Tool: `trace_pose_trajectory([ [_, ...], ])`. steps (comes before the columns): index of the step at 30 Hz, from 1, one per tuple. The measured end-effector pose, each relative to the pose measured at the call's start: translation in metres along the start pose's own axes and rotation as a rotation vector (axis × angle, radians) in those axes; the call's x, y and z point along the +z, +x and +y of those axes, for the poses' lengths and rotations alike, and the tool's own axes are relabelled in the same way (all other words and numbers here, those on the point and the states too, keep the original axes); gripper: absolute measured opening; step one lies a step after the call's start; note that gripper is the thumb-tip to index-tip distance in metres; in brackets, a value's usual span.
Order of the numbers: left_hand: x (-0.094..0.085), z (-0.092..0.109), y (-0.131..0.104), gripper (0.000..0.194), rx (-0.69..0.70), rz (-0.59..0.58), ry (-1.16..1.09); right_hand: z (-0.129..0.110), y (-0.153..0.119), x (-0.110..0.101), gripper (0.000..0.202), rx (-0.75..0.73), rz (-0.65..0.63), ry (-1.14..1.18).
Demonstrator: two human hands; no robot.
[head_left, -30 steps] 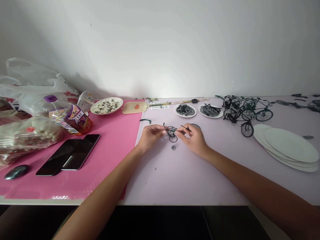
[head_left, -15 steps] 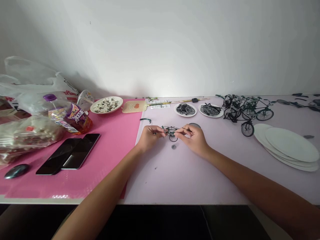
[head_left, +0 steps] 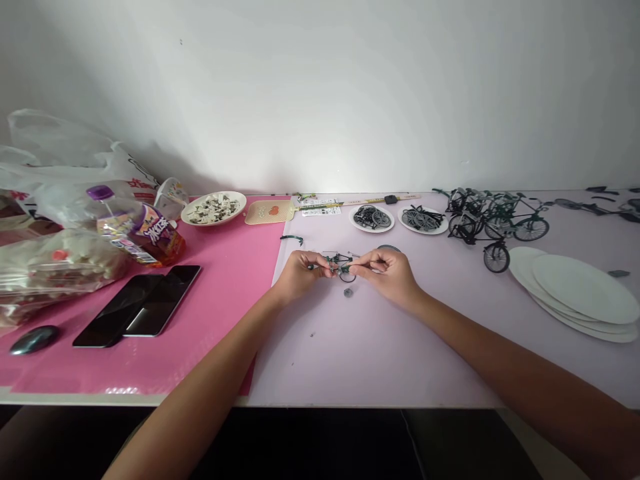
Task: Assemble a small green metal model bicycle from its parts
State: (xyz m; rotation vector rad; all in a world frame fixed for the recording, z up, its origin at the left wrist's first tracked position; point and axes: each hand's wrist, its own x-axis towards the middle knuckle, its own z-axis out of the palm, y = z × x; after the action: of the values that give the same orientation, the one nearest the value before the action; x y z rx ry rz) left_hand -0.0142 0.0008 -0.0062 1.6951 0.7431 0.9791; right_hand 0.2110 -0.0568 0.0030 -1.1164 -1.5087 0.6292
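Between my two hands is a small dark green bicycle frame, pinched at both ends. My left hand is closed on its left side with thumb and forefinger. On its right side my right hand grips it the same way, fingers curled. A thin black wheel ring shows just below the frame. Nearer me lies a small grey piece. Behind my right hand a dark wheel is partly hidden. A curved green part rests beyond my left hand.
Plates of black wheels and dark parts stand at the back, model bicycles and stacked white plates to the right. Leftward are a bowl of pale pieces, a bottle, phones, a mouse and bags.
Both hands keep their hold with only slight finger shifts. The small frame between them has tilted a little. The whole view has moved very slightly.
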Motion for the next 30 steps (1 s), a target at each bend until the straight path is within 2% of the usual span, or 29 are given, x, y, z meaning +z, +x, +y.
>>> trace_pose_trajectory([
  [4, 0.003, 0.001, 0.000, 0.014, -0.013, 0.024, 0.009, 0.001, -0.001, 0.000, 0.060, 0.031, -0.007, 0.036],
  [7, 0.007, 0.007, 0.001, 0.018, -0.015, 0.079, 0.034, 0.003, 0.000, -0.001, 0.038, 0.014, 0.001, -0.013],
  [9, 0.011, 0.013, 0.001, 0.023, -0.002, 0.101, 0.061, 0.005, 0.001, -0.002, 0.024, -0.010, 0.006, -0.048],
  [13, 0.015, 0.026, -0.001, 0.035, -0.024, 0.113, 0.090, 0.005, 0.001, -0.003, 0.015, -0.132, 0.012, -0.145],
  [17, 0.017, 0.030, -0.003, 0.043, -0.039, 0.084, 0.054, 0.002, 0.001, -0.003, 0.018, -0.299, 0.009, -0.221],
  [21, 0.019, 0.031, -0.004, 0.047, -0.044, 0.024, -0.007, 0.003, 0.000, -0.001, 0.015, -0.387, 0.009, -0.249],
  [26, 0.020, 0.032, -0.005, 0.048, -0.100, 0.037, -0.078, 0.006, 0.001, -0.001, 0.010, -0.421, 0.023, -0.233],
  [30, 0.021, 0.031, -0.005, 0.048, -0.119, 0.035, -0.139, 0.008, 0.000, -0.001, 0.015, -0.336, -0.016, -0.239],
])
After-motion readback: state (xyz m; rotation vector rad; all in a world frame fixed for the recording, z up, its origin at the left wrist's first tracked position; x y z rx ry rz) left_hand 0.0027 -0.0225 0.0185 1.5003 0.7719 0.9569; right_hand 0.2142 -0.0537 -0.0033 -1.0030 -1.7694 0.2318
